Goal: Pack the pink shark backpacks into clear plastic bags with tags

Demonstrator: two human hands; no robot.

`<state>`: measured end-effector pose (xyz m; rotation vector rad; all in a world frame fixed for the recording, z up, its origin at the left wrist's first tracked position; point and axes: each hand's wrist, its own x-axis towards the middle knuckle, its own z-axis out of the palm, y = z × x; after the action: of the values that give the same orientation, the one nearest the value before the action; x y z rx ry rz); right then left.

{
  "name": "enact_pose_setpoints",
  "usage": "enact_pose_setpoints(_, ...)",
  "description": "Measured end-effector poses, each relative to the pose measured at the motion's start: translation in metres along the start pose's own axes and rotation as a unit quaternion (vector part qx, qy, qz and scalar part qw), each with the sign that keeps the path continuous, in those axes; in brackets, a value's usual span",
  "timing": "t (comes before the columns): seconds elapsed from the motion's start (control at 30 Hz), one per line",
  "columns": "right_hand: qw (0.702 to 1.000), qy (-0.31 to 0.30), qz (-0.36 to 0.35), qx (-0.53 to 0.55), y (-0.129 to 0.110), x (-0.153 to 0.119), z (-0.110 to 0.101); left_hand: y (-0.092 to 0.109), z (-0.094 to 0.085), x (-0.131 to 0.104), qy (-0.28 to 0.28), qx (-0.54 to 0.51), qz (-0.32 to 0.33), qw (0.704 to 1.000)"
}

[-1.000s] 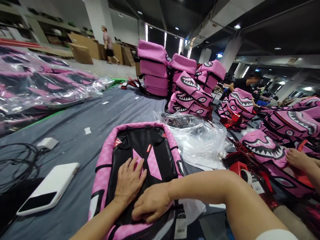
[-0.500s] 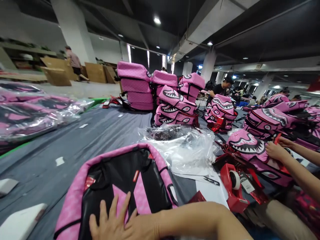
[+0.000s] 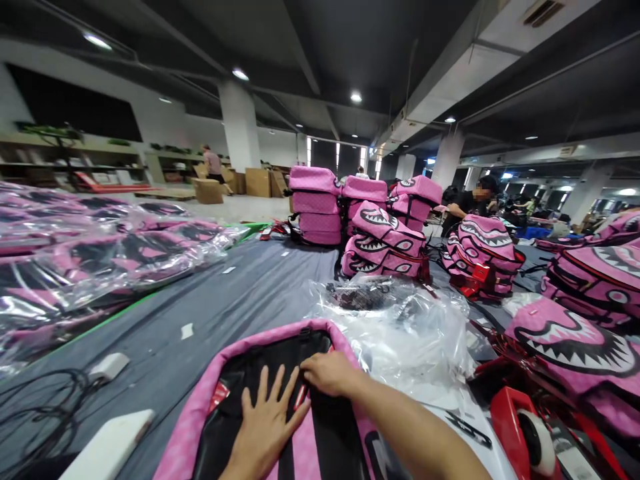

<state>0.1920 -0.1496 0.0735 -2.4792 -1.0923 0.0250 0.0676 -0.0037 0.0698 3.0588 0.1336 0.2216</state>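
While left hand (image 3: 265, 427) lies flat, fingers spread, on near pink backpack (image 3: 200, 413), right hand (image 3: 327, 372) pinches its top panel; smoothing step, next needs firm pressing.

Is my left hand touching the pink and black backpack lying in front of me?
Touching. The head view shows the left hand pressed flat, fingers spread, on the black back panel of the pink and black backpack, with no gap visible.
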Motion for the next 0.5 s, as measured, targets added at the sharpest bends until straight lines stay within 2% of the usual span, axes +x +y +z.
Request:
enact_pose_setpoints(0.07, 0.998, 0.043, 0.038, 0.019, 0.025, 0.032, -0.024, 0.003, 0.012, 0.004, -0.027, -0.026, -0.014, 0.999)
enact_pose_setpoints(0.13, 0.991, 0.1, 0.078, 0.03, 0.053, 0.063, -0.043, -0.001, 0.027, 0.003, -0.019, -0.044, -0.018, 0.999)
enact_pose_setpoints(0.2, 0.984, 0.135, 0.106, 0.049, 0.077, 0.086, -0.048, -0.009, 0.041, 0.003, -0.009, -0.062, -0.015, 0.998)
enact_pose_setpoints(0.27, 0.98, 0.144, 0.118, 0.068, 0.094, 0.098, -0.035, -0.018, 0.053, 0.007, -0.012, -0.081, -0.009, 0.997)
enact_pose_setpoints(0.4, 0.975, 0.151, 0.135, 0.09, 0.113, 0.103, 0.008, -0.03, 0.069, 0.019, -0.016, -0.103, -0.006, 0.995)
enact_pose_setpoints(0.47, 0.972, 0.15, 0.154, 0.099, 0.119, 0.104, 0.016, -0.031, 0.068, 0.02, -0.008, -0.106, -0.003, 0.994)
enact_pose_setpoints(0.5, 0.969, 0.151, 0.165, 0.102, 0.123, 0.107, 0.013, -0.03, 0.066, 0.019, -0.007, -0.109, 0.001, 0.994)
